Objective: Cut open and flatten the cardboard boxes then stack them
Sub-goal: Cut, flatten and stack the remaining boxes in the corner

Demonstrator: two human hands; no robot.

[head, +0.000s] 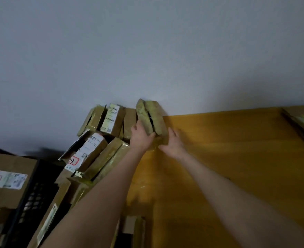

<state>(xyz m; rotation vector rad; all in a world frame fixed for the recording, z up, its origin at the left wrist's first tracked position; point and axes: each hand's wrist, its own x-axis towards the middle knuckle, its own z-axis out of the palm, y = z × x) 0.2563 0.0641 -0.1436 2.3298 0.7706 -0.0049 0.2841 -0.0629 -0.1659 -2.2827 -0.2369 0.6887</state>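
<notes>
Matt cardboard box (pixel 152 118), glossy wooden table (pixel 237 149)

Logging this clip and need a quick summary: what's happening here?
A person holds a small, still unflattened cardboard box at the far edge of the yellow table, by the wall. The left hand grips its near left end; the right hand lies against its right side. More whole boxes are piled to the left, and what looks like flattened cardboard lies at the table's far right.
</notes>
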